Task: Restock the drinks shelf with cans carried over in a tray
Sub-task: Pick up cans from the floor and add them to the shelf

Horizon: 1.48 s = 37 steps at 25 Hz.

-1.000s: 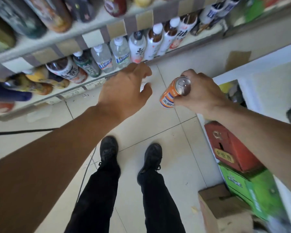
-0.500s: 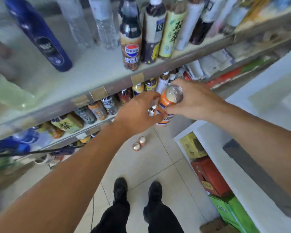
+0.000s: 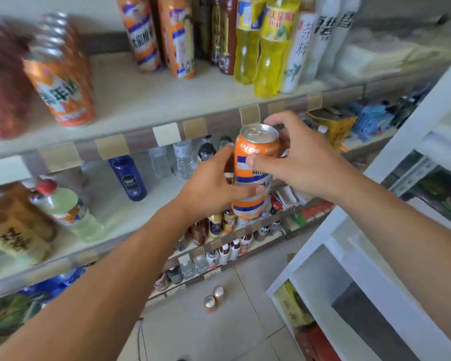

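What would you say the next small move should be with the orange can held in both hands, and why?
Probably lift the orange can up and forward onto the upper shelf. Both the left hand and the right hand grip it upright just below that shelf's front edge, and bare shelf shows between the orange cans at left and the matching orange bottles behind.

Can (image 3: 254, 169) in your hands, frame centre: metal, bare silvery lid, glossy orange printed wall. Yellow bottles (image 3: 258, 48) at top: clear shiny plastic, glossy labels. Shelf board (image 3: 146, 100) in front of you: pale, smooth, matt; wood-look front edge. Floor tiles (image 3: 193, 329) at bottom: smooth, faint sheen. Two cans on floor (image 3: 214, 298): metal tops.
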### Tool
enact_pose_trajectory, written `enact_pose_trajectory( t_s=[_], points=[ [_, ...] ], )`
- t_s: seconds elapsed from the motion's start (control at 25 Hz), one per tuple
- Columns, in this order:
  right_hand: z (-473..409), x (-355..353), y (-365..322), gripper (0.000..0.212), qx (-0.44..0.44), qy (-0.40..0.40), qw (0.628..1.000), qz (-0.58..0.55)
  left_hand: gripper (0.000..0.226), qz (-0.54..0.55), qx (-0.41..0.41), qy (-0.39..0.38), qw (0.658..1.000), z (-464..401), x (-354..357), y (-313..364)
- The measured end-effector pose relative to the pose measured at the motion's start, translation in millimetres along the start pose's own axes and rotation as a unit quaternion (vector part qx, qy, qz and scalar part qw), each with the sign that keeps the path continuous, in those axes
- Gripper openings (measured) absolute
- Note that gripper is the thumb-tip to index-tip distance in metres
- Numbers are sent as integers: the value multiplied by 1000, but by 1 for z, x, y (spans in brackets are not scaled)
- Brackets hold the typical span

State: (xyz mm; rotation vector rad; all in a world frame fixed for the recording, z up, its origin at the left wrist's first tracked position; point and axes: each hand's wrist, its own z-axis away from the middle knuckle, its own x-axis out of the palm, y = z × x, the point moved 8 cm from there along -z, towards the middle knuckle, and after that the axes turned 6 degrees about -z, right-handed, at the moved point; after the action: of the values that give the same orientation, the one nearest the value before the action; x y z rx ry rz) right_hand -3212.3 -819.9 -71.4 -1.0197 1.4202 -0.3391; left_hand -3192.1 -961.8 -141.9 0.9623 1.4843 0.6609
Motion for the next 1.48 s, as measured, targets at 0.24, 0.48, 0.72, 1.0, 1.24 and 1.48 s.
enact_pose_trajectory(
  t_s=[0.24, 0.48, 0.72, 1.0, 1.24, 1.48],
  points=[
    [14, 28, 7, 64, -7, -1, 998, -62, 45, 16, -24, 129, 991, 1, -59, 32],
    [-8, 52, -24, 70, -45, 71, 986, -142, 54, -24, -28, 181, 983, 1, -98, 60],
    [-49, 65, -55, 58, -65, 76, 991, -94, 56, -81, -33, 200, 976, -4, -140, 52],
    [-129, 64, -82, 64, -73, 112, 989, -61, 29, -329, -91, 269, 901, -29, -199, -5],
    [-181, 87, -76, 61, -47, 127, 989, -55, 32, -415, -112, 251, 867, -61, -213, -25],
    [-228, 115, -70, 64, -48, 112, 991, -60, 31, -424, -128, 263, 857, -73, -223, -40]
  ],
)
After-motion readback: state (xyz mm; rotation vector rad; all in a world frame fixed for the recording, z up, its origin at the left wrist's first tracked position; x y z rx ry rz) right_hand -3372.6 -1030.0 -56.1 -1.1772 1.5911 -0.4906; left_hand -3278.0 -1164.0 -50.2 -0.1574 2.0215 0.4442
